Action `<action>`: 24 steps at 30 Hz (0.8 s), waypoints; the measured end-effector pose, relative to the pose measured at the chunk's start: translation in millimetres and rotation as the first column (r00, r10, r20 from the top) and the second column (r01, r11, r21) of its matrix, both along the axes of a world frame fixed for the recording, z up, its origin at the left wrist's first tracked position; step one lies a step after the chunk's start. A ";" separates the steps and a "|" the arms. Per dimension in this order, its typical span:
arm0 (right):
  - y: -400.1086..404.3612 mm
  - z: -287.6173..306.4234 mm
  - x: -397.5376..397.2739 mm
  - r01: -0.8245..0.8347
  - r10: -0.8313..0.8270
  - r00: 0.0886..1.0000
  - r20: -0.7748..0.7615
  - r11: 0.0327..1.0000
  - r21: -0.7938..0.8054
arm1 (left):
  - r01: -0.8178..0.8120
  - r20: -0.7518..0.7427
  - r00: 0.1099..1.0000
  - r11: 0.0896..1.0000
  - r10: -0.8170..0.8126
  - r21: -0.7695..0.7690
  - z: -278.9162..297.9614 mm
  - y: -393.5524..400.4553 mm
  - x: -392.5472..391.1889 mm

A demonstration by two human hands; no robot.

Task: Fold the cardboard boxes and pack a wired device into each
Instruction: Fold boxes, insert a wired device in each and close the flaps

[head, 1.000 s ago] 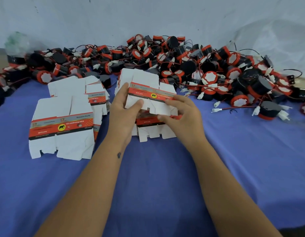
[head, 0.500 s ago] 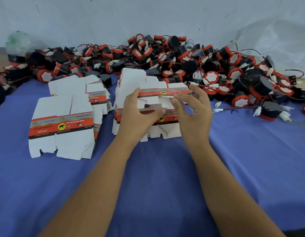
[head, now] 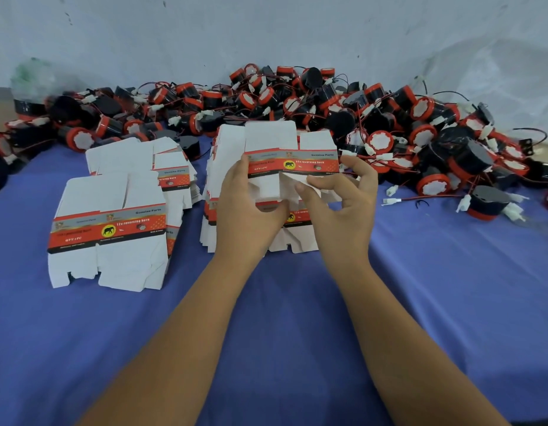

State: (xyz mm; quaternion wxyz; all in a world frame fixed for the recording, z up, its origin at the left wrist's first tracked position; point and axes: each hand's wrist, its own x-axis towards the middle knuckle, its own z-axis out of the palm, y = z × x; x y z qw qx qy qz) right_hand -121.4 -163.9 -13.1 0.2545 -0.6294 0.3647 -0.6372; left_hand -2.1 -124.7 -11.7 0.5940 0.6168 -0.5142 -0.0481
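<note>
We hold one flat cardboard box (head: pixel 292 162) raised above the middle stack (head: pixel 211 192) on the blue cloth (head: pixel 297 302). Our left hand (head: pixel 248 210) grips its left edge, fingers curled round it. Our right hand (head: pixel 343 207) pinches a white bottom flap (head: pixel 297 181), other fingers spread. The wired devices (head: pixel 389 124) lie heaped behind.

**White card, red bands, blue cloth**

The box blank (head: pixel 292 155) is plain white card crossed by a grey and red printed band with a black elephant on a yellow disc. The flat stacks (head: pixel 109 229) carry the same band. The piled devices (head: pixel 380 118) are black with red rims, white faces and red-and-black wires. The tablecloth (head: pixel 450 287) is solid blue, the wall (head: pixel 266 32) pale grey
</note>
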 end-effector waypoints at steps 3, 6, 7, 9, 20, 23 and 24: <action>0.9 -2.4 2.2 0.022 -0.027 0.998 -0.059 0.997 -0.080 | -0.038 -0.010 0.999 0.999 0.038 -0.007 0.0 -0.1 -0.3; -1.8 -2.8 2.0 0.061 -0.090 0.988 -0.126 0.974 -0.217 | -0.060 -0.049 0.997 0.998 0.061 0.017 -3.4 1.6 0.2; -2.1 -2.7 2.4 0.072 -0.112 0.983 -0.144 0.964 -0.257 | -0.049 -0.044 0.998 0.998 0.050 0.032 -5.7 0.9 0.0; -1.3 -1.9 4.8 0.076 -0.119 0.982 -0.148 0.960 -0.268 | -0.052 -0.012 0.999 0.998 0.052 0.036 -7.8 1.4 -3.2; 0.9 -3.4 2.1 -0.183 0.168 0.932 -0.321 0.983 -0.017 | 0.218 -0.365 0.897 0.968 -0.250 -0.128 11.0 10.4 10.4; -2.3 2.7 -5.2 -0.214 0.223 0.974 -0.030 0.961 0.176 | 0.300 -0.185 0.937 0.954 -0.296 -0.008 11.0 13.4 18.9; -3.9 5.4 -8.1 -0.259 0.244 0.966 0.089 0.934 0.246 | 0.301 -0.095 0.950 0.953 -0.297 0.036 9.6 14.6 19.7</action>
